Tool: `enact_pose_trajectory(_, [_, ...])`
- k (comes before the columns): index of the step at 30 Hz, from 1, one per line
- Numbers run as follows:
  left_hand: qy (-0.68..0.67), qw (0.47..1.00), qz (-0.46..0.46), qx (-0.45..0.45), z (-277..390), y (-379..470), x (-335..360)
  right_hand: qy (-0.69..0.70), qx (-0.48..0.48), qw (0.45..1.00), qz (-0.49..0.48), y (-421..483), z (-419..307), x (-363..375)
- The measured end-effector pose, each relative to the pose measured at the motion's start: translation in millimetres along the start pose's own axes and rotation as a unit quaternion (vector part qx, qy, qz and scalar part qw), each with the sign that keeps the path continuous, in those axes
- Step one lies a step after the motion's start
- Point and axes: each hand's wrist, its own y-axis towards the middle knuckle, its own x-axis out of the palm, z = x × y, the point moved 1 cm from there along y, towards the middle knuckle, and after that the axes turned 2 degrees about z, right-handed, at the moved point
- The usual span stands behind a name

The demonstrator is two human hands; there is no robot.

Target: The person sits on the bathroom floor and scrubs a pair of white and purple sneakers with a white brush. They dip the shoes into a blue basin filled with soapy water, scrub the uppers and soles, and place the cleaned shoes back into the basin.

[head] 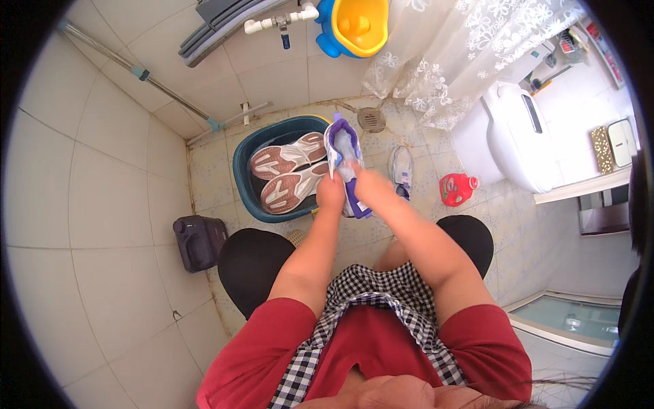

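Note:
My left hand (331, 193) grips the near left side of a white and purple sneaker (344, 134) beside the basin's right rim. My right hand (372, 188) is at the shoe's opening and tongue; its fingers are partly hidden, so whether it holds the tongue or something else cannot be told. Whitish, wet-looking material shows inside the shoe. A dark teal plastic basin (241, 186) holds a pair of sneakers (288, 158) lying soles up, pinkish and white. Another light shoe (401, 166) rests on the floor to the right of my right hand.
A red detergent bottle (456, 189) stands on the tiled floor at right, near a white toilet (516, 135). A dark plastic jug (199, 243) is by the left wall. A floor drain (371, 119) lies beyond the shoes, near a lace curtain (434, 66). A blue-yellow potty (357, 25) is at the top.

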Motion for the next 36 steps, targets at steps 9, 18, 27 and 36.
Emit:
enact_pose_trajectory(9, [0.017, 0.999, 0.032, 0.026, -0.9, 0.1, 0.5, 0.022, 0.036, 0.997, -0.064, -31.0, -6.5, 8.1])
enact_pose_trajectory(18, [-0.026, 0.999, 0.027, 0.018, -4.6, 1.9, 0.6, 0.026, -0.02, 0.998, 0.061, -15.2, -0.9, 26.7])
enact_pose_trajectory(27, [-0.031, 0.999, 0.012, -0.002, -4.8, 3.5, 0.4, 0.048, -0.063, 0.989, 0.122, 4.8, -8.5, 12.4])
enact_pose_trajectory(36, [0.008, 1.0, 0.023, 0.014, -11.7, 7.9, 6.2, 0.069, -0.027, 0.995, 0.068, -7.6, -5.8, 15.6])
